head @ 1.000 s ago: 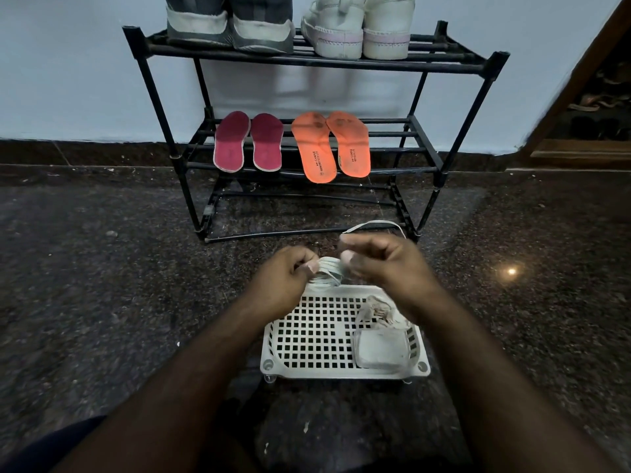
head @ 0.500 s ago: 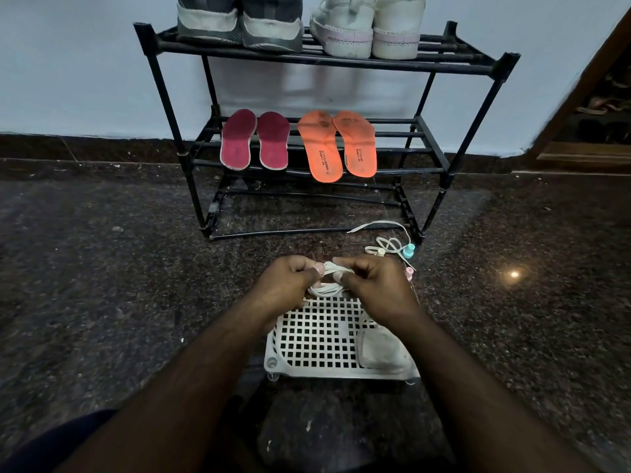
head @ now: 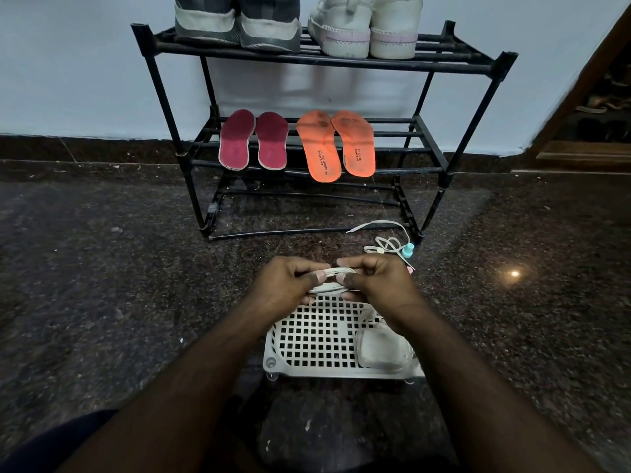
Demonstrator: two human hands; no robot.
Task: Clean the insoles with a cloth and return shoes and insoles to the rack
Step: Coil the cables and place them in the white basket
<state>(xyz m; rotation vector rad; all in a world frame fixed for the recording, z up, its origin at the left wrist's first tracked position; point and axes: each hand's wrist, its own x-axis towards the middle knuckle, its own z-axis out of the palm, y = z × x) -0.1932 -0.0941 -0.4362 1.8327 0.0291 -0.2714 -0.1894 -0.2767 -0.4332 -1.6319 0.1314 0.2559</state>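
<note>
Insoles, one red pair (head: 253, 140) and one orange pair (head: 335, 145), lie on the rack's (head: 473, 110) middle shelf, with shoes (head: 297, 25) above. Left hand (head: 283, 288) and right hand (head: 375, 285) pinch a bundled white lace (head: 330, 279) with curled fingers, so returning seems nearly finished.

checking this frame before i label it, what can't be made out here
Head view only:
- Grey shoes and white shoes on the rack: uppers cut off by the top edge.
- White lace bundle: mostly covered by the left hand and right hand.
- Pale item in the basket: partly behind the right wrist, unidentifiable.
- Orange insoles: print too small to read.
</note>
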